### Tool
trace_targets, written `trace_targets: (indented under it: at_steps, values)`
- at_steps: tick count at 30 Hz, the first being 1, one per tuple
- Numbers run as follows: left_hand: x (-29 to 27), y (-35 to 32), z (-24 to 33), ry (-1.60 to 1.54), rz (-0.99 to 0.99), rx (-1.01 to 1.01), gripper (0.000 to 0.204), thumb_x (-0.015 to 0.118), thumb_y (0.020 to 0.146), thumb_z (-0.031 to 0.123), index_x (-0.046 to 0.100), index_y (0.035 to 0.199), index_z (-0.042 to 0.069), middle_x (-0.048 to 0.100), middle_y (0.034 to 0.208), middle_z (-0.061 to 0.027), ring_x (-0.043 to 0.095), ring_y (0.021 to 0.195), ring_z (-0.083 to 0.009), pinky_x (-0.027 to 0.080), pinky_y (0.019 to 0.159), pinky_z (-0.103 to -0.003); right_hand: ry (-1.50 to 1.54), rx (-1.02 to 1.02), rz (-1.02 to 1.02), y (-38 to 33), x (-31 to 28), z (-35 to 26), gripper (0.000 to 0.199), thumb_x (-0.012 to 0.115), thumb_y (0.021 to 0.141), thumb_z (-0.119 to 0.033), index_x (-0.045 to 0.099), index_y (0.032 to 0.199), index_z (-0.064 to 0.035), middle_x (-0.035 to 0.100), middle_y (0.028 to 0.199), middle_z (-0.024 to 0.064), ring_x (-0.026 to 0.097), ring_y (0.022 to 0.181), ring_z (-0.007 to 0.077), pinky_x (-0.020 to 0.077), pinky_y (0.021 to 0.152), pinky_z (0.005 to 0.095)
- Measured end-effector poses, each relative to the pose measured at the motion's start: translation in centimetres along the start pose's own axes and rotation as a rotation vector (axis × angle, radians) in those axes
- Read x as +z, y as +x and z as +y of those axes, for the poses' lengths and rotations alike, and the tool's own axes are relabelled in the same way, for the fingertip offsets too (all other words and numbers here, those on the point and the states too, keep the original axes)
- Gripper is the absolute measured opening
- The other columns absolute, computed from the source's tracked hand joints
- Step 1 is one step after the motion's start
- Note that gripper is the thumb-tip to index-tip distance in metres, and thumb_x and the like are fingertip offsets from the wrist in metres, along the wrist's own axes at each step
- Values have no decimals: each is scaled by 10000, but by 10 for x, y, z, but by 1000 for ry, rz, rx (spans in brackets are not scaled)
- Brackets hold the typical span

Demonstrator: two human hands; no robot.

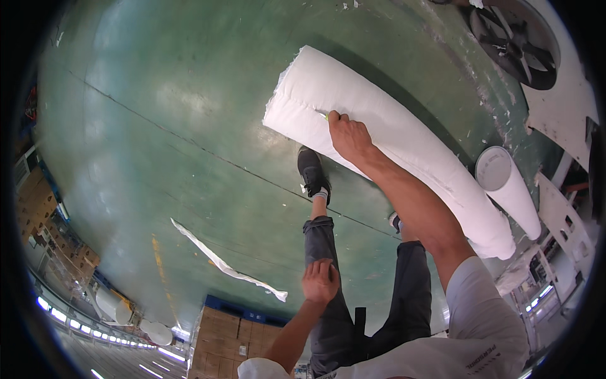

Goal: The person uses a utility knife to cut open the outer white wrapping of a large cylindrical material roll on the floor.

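A thick white roll of soft padding point(372, 114) lies slantwise across the green floor in front of me. My right hand point(351, 136) is over its near end, closed around a small utility knife point(327, 116). Only a yellow-green bit of the knife and its thin tip show past the fingers, at the roll's surface; the rest is hidden in the grip. My left hand point(320, 281) is by my left knee, against the dark trouser leg, its fingers curled with nothing visible in them.
A narrow white strip point(227, 262) lies on the floor point(139, 170) at left. Stacked cardboard boxes point(218, 344) on a blue pallet point(246, 309) stand near my left side. At right are a smaller white roll point(511, 189) and a large round fan point(514, 44). My shoe point(310, 169) is beside the padding.
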State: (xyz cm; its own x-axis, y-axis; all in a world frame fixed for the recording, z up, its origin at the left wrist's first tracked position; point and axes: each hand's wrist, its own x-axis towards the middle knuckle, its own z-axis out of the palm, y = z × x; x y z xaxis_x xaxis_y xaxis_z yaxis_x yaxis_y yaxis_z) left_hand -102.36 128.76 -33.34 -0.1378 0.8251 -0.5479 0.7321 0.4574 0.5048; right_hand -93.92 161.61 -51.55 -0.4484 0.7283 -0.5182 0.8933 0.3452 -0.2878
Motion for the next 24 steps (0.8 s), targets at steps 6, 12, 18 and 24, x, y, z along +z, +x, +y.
trace_targets:
  at_steps: [6, 12, 18, 24]
  values:
    - [7, 2, 4, -28, -7, -9, 206, 664, 806, 74, 632, 1008, 97, 674, 970, -81, 644, 861, -330, 522, 735, -445, -44, 12, -17, -7, -4, 13, 152, 553, 884, -61, 539, 1009, 23, 683, 875, 204, 725, 714, 300, 602, 634, 372]
    - [18, -2, 18, 0, -27, 24, 204, 667, 809, 82, 630, 1009, 96, 669, 973, -90, 637, 861, -334, 519, 744, -453, -54, 28, -58, -62, -1, 61, 164, 553, 877, -59, 541, 1013, 31, 690, 858, 218, 725, 733, 298, 598, 653, 381]
    - [24, -6, 31, 37, -53, 40, 210, 667, 809, 84, 631, 1016, 88, 663, 986, -109, 633, 885, -350, 514, 757, -461, 68, 162, -265, -168, 10, 147, 145, 533, 868, -40, 507, 996, 22, 680, 887, 233, 715, 788, 364, 587, 711, 444]
    - [35, -5, 35, 85, -100, 45, 211, 659, 828, 110, 623, 1034, 83, 664, 999, -109, 634, 898, -343, 512, 789, -463, 11, 223, -276, -263, 50, 228, 196, 531, 843, -8, 490, 1033, 12, 661, 911, 239, 703, 769, 393, 578, 674, 474]
